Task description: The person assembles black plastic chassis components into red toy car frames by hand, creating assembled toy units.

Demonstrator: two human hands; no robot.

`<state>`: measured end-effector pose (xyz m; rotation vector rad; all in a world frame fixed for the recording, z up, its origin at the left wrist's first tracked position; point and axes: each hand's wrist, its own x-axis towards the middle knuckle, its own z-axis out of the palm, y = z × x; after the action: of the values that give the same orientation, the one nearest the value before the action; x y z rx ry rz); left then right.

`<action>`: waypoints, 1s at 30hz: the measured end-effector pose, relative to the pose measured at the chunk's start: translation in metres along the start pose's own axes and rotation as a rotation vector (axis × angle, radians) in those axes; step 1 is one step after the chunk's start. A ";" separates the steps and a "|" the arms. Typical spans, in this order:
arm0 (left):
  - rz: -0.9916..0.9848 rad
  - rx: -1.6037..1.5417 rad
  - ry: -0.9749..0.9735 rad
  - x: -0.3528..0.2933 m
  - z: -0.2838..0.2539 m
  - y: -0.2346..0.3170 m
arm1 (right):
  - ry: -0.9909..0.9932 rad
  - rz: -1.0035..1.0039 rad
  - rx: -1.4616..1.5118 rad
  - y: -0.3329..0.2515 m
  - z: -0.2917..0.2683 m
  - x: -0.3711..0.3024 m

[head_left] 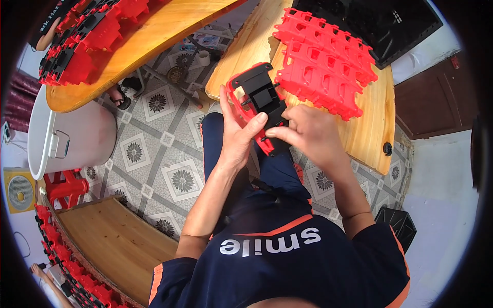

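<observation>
A red plastic frame with a black insert (260, 96) is held tilted above my lap. My left hand (238, 131) wraps its left side, thumb resting on the near part of the frame. At the near right edge, my right hand (310, 131) presses thumb and bent fingers together against the black part; whatever small piece may be between them is hidden. Just beyond, red plastic frames (326, 59) lie side by side in rows on the wooden table (372, 136).
A black screen (395, 25) stands at the table's far right. More red and black parts (95, 41) line another wooden table (154, 46) at upper left. A large white tub (77, 138), a red stool (67, 187) and a wooden bench (115, 223) are left. A black crate (395, 226) sits right.
</observation>
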<state>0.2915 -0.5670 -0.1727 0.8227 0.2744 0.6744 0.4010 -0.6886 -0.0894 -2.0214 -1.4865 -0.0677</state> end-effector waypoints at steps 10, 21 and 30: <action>0.111 0.187 -0.051 0.024 0.025 0.000 | -0.032 0.273 0.906 0.026 0.030 0.069; 0.416 0.812 -0.045 -0.037 -0.013 0.035 | 0.231 -0.007 1.267 -0.034 0.046 0.064; 0.940 0.889 0.701 -0.070 -0.079 0.128 | -0.201 -0.295 1.238 -0.133 0.109 0.094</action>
<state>0.1442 -0.5036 -0.1312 1.5685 0.8823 1.7977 0.2848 -0.5305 -0.0816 -0.8182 -1.3701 0.7622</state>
